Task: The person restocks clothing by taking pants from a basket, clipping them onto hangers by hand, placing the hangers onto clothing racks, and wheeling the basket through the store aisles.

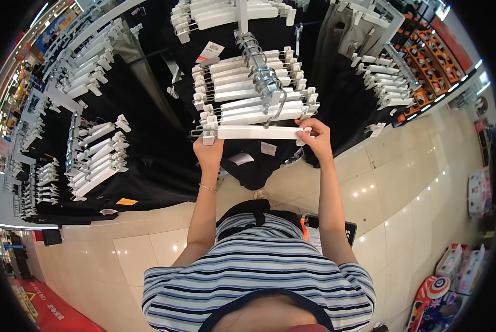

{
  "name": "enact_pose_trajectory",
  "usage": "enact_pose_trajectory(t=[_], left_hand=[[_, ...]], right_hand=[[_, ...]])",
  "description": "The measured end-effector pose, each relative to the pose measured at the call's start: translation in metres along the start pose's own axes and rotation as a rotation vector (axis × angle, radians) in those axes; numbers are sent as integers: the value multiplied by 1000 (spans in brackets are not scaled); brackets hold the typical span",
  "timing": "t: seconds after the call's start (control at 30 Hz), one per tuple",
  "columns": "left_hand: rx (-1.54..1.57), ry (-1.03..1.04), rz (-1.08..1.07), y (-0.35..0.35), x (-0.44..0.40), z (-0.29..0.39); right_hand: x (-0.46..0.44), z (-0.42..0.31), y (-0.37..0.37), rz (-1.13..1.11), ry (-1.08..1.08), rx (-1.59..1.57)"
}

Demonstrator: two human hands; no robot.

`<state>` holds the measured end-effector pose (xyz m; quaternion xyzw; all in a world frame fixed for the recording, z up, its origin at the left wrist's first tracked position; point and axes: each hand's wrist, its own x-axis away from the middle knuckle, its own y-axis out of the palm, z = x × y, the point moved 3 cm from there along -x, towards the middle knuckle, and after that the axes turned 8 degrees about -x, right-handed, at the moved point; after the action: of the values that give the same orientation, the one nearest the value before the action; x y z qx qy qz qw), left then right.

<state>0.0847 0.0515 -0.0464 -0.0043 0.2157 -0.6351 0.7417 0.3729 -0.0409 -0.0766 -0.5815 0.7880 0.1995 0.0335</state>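
Note:
A white clip hanger (pixel 259 132) is at the front of a row of similar hangers in the middle of the head view. Dark fabric (pixel 253 171) hangs below it, with pale tags (pixel 268 148) on it. My right hand (pixel 319 143) is closed around the hanger's right end, thumb on the clip. At the left end, my left hand (pixel 208 155) grips just under the clip, its fingers partly hidden behind. The hanger's hook reaches up to the metal rack arm (pixel 267 83).
More hangers with dark clothes crowd racks on the left (pixel 98 160) and right (pixel 386 83). An orange shelf unit (pixel 433 66) stands at the far right. Shiny tile floor (pixel 392 182) extends behind me. Colourful boxed goods (pixel 439 288) sit at the lower right.

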Motion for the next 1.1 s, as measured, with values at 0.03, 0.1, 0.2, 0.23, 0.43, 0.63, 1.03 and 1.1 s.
enact_pose_trajectory(t=[0.03,0.1,0.2,0.23,0.43,0.63,1.03,1.1], left_hand=[[3,-4,-9,-1,2,-3],[13,38,7,-6,14,-4],[-82,81,112,-13,44,-9],[-173,143,190,-15,58,-10],[-60,-105,-235,0,128,-70],[-279,-121,-1222,55,163,-97],[-222,641,-1912,183,301,-45],[-198,747,-1967,200,322,-48]], right_hand=[[2,2,-1,6,36,6],[4,6,-3,32,3,39],[6,-6,-4,166,-196,211],[10,-8,-9,219,-267,257],[126,21,-80,571,-109,0],[427,104,-159,1095,855,788],[617,170,-82,1286,1663,746],[583,163,-87,1024,1773,766]])
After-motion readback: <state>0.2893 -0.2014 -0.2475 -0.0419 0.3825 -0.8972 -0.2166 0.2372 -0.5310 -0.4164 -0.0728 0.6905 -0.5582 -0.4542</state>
